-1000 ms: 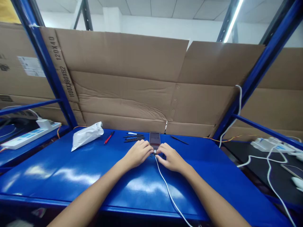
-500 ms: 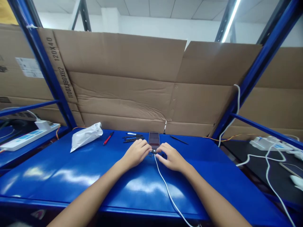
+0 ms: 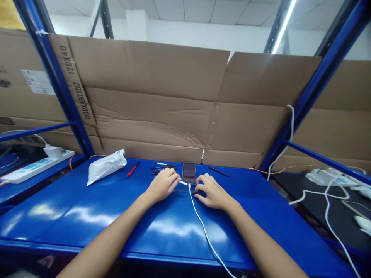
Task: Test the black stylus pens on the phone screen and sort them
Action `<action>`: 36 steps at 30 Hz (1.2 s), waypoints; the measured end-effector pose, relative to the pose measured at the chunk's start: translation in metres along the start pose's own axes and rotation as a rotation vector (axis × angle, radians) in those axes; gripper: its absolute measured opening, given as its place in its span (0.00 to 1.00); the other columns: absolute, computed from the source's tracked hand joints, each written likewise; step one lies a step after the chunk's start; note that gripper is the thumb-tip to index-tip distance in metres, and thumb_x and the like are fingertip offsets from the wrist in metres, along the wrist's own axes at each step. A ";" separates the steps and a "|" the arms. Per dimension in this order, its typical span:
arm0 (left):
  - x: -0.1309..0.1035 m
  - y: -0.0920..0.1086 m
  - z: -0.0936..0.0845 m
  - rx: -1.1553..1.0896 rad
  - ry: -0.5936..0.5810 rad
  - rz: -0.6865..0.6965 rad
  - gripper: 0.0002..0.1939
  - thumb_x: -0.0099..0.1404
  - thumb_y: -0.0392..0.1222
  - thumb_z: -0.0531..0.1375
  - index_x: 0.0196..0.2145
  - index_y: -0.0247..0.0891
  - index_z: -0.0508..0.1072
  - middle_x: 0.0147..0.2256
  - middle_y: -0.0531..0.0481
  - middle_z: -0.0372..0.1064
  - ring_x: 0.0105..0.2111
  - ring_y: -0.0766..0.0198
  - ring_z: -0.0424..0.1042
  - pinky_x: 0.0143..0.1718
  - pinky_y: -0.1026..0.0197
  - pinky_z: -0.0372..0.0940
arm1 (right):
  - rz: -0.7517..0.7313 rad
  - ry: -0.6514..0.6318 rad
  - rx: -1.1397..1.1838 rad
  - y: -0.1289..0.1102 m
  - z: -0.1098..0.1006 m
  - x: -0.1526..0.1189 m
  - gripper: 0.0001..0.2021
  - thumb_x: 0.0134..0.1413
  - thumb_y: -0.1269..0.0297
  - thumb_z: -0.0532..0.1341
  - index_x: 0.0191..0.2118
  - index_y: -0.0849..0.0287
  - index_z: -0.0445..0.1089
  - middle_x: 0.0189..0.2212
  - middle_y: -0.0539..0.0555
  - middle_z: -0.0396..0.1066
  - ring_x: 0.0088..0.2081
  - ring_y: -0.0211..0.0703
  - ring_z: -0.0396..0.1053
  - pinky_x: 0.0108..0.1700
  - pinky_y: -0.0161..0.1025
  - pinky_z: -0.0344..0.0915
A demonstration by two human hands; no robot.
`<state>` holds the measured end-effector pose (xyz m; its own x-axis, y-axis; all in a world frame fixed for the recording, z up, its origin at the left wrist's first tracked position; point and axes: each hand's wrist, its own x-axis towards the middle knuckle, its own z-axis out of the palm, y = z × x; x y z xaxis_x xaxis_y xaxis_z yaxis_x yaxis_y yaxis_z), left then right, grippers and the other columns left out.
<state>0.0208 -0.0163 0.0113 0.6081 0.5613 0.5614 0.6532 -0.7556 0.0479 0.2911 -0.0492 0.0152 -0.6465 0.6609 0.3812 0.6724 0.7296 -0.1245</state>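
Observation:
My left hand (image 3: 163, 185) is closed, its thumb and fingers pinching a slim white pen-like stick (image 3: 182, 182) whose tip points right. My right hand (image 3: 212, 192) has curled fingers around a small dark piece (image 3: 194, 192), too small to name. Between the hands, a phone (image 3: 189, 172) with a dark screen lies flat on the blue table (image 3: 110, 239). A white charging cable (image 3: 203, 226) is plugged into its near end and runs down over the table's front edge. A thin dark strip (image 3: 180, 190) shows just below the stick; what it is I cannot tell.
Several dark pens (image 3: 162, 169) lie behind my left hand, with a red pen (image 3: 133, 169) and a white plastic bag (image 3: 106, 167) farther left. One black pen (image 3: 219, 171) is behind my right hand. Cardboard (image 3: 150, 96) and blue posts (image 3: 315, 88) enclose the back.
My hands were close together over the phone's near end with a dark piece between them. They have parted, the left moving left, and a white stick now shows at its fingertips.

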 end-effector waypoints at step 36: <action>0.001 -0.001 0.004 -0.128 -0.005 -0.169 0.23 0.79 0.47 0.42 0.27 0.40 0.64 0.26 0.50 0.65 0.28 0.60 0.64 0.32 0.60 0.57 | 0.178 0.154 0.205 -0.009 0.020 0.011 0.06 0.63 0.67 0.64 0.33 0.57 0.69 0.29 0.51 0.70 0.34 0.44 0.65 0.36 0.38 0.60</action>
<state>0.0226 -0.0140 0.0088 0.4968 0.6853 0.5325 0.6840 -0.6868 0.2458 0.2711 -0.0451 0.0025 -0.4523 0.7588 0.4687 0.6738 0.6350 -0.3778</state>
